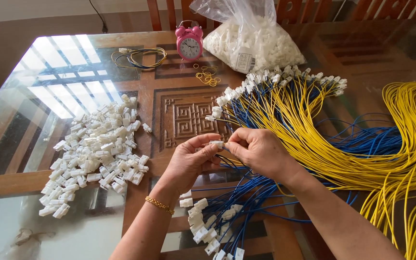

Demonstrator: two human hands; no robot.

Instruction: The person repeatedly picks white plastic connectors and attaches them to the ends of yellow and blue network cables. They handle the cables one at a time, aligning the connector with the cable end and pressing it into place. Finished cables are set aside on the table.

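Right now we hold a small white plastic connector housing (216,143) between both hands, above the glass-topped wooden table (73,72). Our left hand (191,161) pinches the housing from below, thumb and fingers pressed together on it, while our right hand (258,150) closes on it from the other side, fingertips pinching at its end; whether those fingertips also grip a wire tip we cannot quite tell, since the fingers cover the spot. Thin blue wires (246,192) run from under our hands toward our body, several ending in white housings (203,228) already fitted. To our right lies a thick bundle of yellow wires (400,159), and a fanned row of yellow and blue wires with white ends (285,79) stretches away from us. To our left sits a loose heap of white plastic housings (97,154). Farther off stand a pink twin-bell alarm clock (189,43), a clear plastic bag of white housings (251,41), a few yellow rubber bands (207,74) and a small coil of mixed-colour wire (138,57).

To do this step well, we judge that the housing should be kept steady in the left pinch, its opening turned toward the right fingertips, and the wire kept straight and short in the grip so it does not buckle.
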